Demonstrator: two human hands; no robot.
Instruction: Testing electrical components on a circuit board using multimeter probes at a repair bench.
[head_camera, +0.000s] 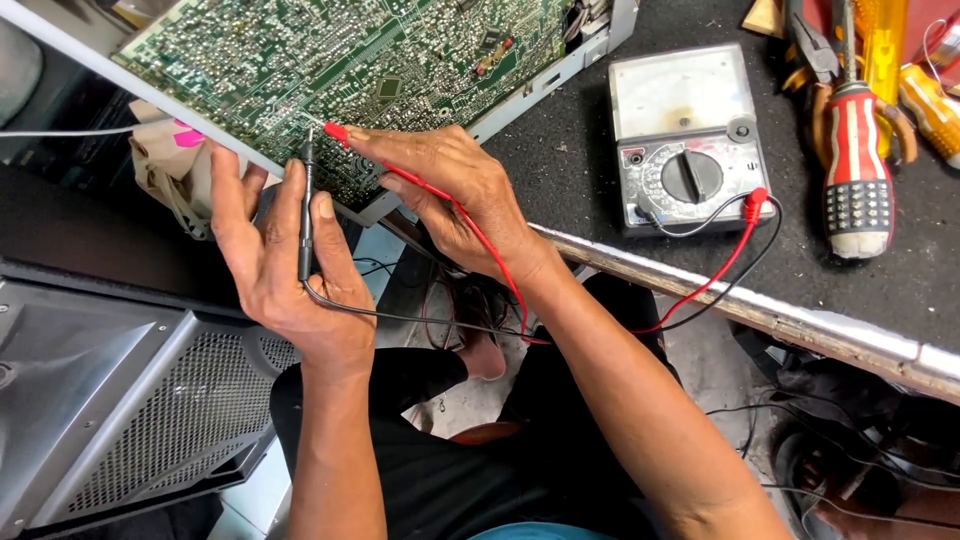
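Both forearms reach forward, close together. The left hand (280, 260) stands palm-right with fingers curled in a pinch; the right hand (455, 195) lies palm-down, fingers extended leftward, pinching.

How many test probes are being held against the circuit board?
2: a black probe in the left hand, a red probe in the right hand, both at the circuit board.

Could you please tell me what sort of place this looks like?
Probably an electronics repair bench: an analog multimeter sits on the dark worktop, screwdrivers lie beside it, and both hands hold probes against a green circuit board.
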